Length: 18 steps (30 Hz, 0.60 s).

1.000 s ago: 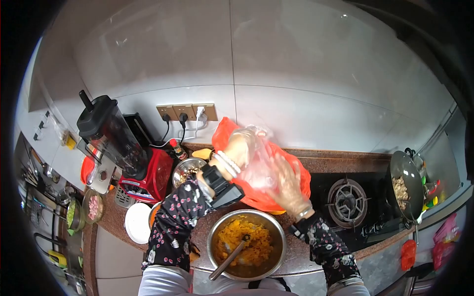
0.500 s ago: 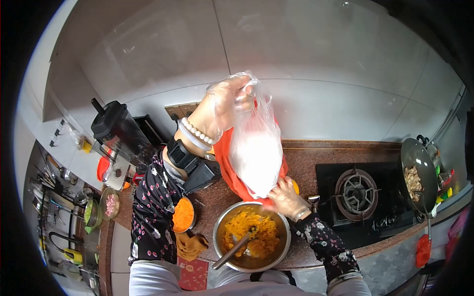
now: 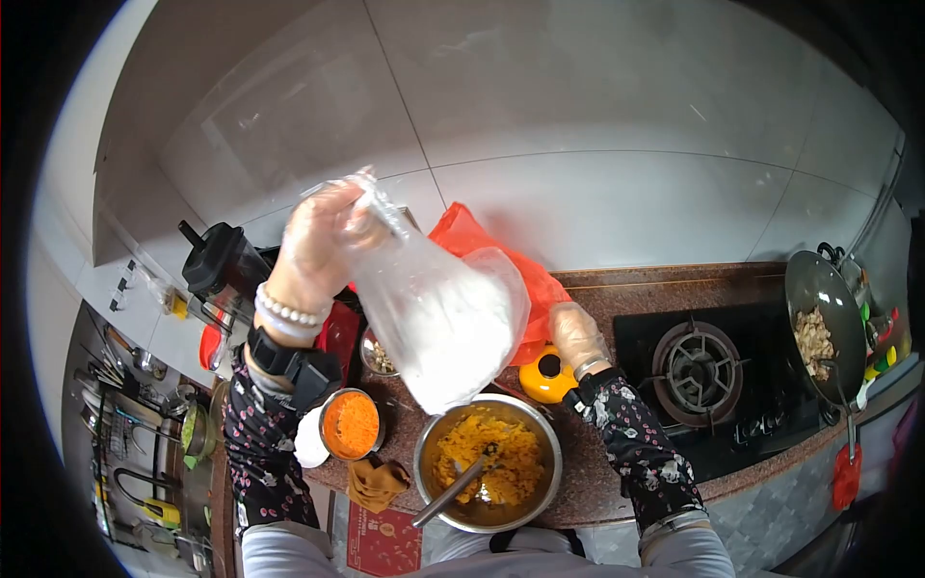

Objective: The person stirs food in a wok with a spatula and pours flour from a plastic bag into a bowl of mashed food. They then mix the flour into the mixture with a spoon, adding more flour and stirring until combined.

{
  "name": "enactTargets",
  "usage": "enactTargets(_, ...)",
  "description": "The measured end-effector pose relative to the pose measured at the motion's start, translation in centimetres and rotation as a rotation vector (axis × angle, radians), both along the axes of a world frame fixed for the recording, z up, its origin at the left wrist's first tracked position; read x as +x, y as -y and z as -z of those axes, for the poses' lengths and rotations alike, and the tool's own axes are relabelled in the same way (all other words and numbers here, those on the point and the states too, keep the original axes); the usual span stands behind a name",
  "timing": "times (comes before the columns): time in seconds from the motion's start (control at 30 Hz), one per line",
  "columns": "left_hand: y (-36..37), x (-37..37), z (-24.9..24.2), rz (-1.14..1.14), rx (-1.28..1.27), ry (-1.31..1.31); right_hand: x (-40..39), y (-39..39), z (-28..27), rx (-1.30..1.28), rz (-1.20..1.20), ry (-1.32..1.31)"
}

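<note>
My left hand, in a thin clear plastic glove, is closed round the gathered neck of a clear plastic bag with white powder inside. The bag hangs tilted, its bottom close to the far rim of a steel mixing bowl. Orange mash lies in that bowl, along with a metal-handled utensil. My right hand, also gloved, grips a red plastic bag behind and right of the powder bag. Just below that hand is a round yellow item with a black centre.
Left of the mixing bowl stand a bowl of shredded orange food and a brown cloth. A blender is farther left. On the right are a gas burner and a wok holding cooked pieces.
My left hand has moved left with the powder bag, which now tilts. The red bag has come away from around it. My right hand has moved slightly up and right with the red bag.
</note>
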State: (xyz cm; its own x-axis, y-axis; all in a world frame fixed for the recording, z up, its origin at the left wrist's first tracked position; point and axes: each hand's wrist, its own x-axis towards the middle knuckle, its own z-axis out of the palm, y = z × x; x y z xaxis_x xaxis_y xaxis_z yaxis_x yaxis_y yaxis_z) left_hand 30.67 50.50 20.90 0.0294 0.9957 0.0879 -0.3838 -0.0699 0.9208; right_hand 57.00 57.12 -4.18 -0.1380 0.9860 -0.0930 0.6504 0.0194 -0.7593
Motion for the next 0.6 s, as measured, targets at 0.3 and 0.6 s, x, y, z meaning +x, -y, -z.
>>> enactTargets(0.3, 4.2, -1.5, 0.6, -0.146, -0.020, -0.069, -3.3, 0.2, -1.2, 0.793, -0.237, 0.363)
enactTargets(0.6, 9.3, -3.7, 1.2, -0.306, 0.003, -0.001, -6.2, -8.5, 5.6, 0.163, -0.376, 0.144)
